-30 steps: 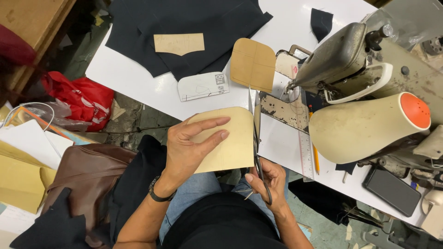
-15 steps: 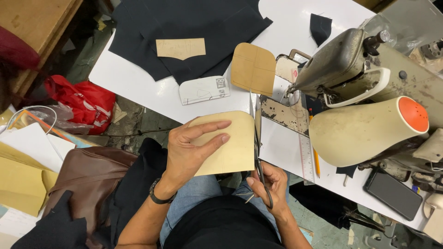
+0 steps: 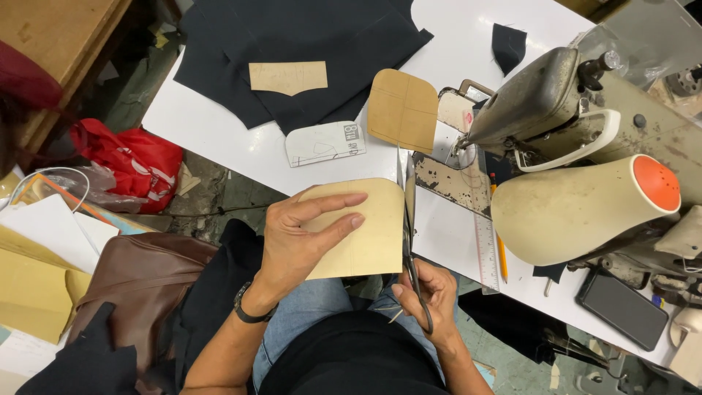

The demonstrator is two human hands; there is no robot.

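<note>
My left hand (image 3: 300, 238) lies flat, fingers spread, on a tan cardboard pattern piece (image 3: 369, 238) held over my lap at the table's near edge. Dark fabric shows under the card. My right hand (image 3: 431, 292) grips the handles of a pair of scissors (image 3: 411, 234), whose blades run up along the card's right edge. Whether the blades are cutting fabric under the card I cannot tell.
On the white table (image 3: 219, 139) lie black fabric (image 3: 292, 44) with a tan pattern (image 3: 287, 77), a white pattern (image 3: 325, 143), a brown pattern (image 3: 402, 110), a ruler (image 3: 484, 241) and a pencil (image 3: 499, 245). A sewing machine (image 3: 585, 146) and phone (image 3: 621, 307) fill the right; a brown bag (image 3: 139, 278) and red bag (image 3: 131, 157) sit left.
The scissors have crept a little further up the card's right edge. My left hand stays pressed on the card, barely shifted.
</note>
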